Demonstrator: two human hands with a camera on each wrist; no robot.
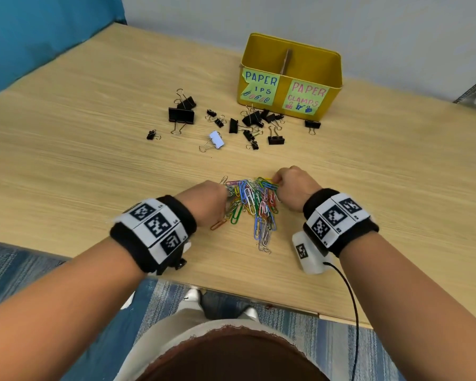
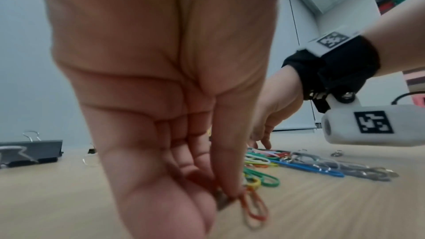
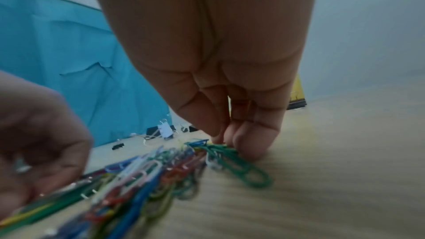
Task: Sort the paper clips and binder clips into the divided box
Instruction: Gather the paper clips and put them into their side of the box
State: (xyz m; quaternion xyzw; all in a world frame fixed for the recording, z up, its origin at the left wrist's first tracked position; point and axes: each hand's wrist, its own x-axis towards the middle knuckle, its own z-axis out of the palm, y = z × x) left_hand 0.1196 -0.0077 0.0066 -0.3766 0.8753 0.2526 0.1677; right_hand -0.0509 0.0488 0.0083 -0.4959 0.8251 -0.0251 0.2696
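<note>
A heap of coloured paper clips [image 1: 252, 204] lies near the table's front edge, between my two hands. My left hand [image 1: 215, 198] is on the heap's left side; its thumb and fingers pinch an orange paper clip [image 2: 253, 206] together with a grey one. On the far right corner of the heap, my right hand [image 1: 280, 182] pinches green paper clips [image 3: 239, 166] against the table. Black binder clips [image 1: 182, 115] and one white binder clip [image 1: 217, 139] lie scattered farther back. The yellow divided box [image 1: 333, 78] stands behind them, labelled for paper clips on the left and paper clamps on the right.
The wooden table [image 1: 80, 160] has bare surface to the left and right of the heap. A blue cloth [image 1: 39, 37] hangs at the far left, and a grey wall runs behind the box. A cable [image 1: 352, 298] trails from my right wrist over the table's front edge.
</note>
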